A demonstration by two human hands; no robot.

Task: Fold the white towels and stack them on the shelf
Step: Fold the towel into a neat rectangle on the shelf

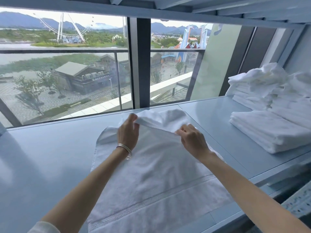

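Two bare forearms reached up from the bottom of the frame. The left hand (127, 130) had thin silver bangles (125, 149) stacked at the wrist, left of centre. A pale sleeve (45, 228) edge showed at the lower left corner. The right hand (192, 140), right of centre, wore no jewellery or sleeve.

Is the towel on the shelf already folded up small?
No, the white towel lies mostly spread flat, and the left hand and right hand only lift its far edge.
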